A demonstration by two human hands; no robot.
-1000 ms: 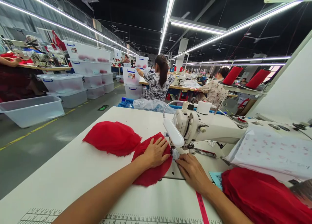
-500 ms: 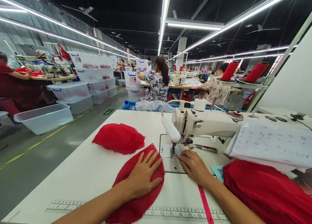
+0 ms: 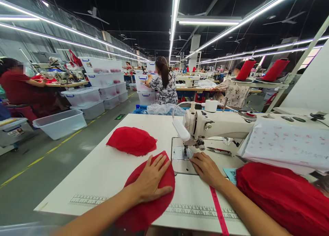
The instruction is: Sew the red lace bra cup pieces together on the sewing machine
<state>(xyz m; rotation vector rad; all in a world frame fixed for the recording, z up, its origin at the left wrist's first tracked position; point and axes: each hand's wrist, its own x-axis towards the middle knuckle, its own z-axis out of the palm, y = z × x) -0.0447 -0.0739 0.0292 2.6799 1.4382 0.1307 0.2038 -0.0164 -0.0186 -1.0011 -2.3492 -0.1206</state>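
Observation:
My left hand (image 3: 154, 177) lies flat with spread fingers on a leaf-shaped piece of red fabric (image 3: 166, 200). The fabric's tip points toward the sewing machine (image 3: 218, 123), and its lower end hangs over the table's front edge. Just right of the presser foot, my right hand (image 3: 207, 169) rests on the machine bed with its fingers close together and bent down. Whatever the fingertips hold, if anything, is too small to make out. Another red fabric piece (image 3: 132, 140) lies farther back on the left. Thread snips (image 3: 219, 151) lie behind my right hand.
A heap of red fabric (image 3: 280, 195) sits at the right, beside a blue slip (image 3: 230, 174) and printed paper (image 3: 285, 140). A pink tape (image 3: 218, 210) crosses the table's printed ruler (image 3: 190, 211). Plastic bins (image 3: 61, 123) stand left; a co-worker (image 3: 166, 85) sits ahead.
The view has turned slightly left, so the scene sits farther right and the table's front edge shows. Both hands and the red fabric keep nearly the same places on the table.

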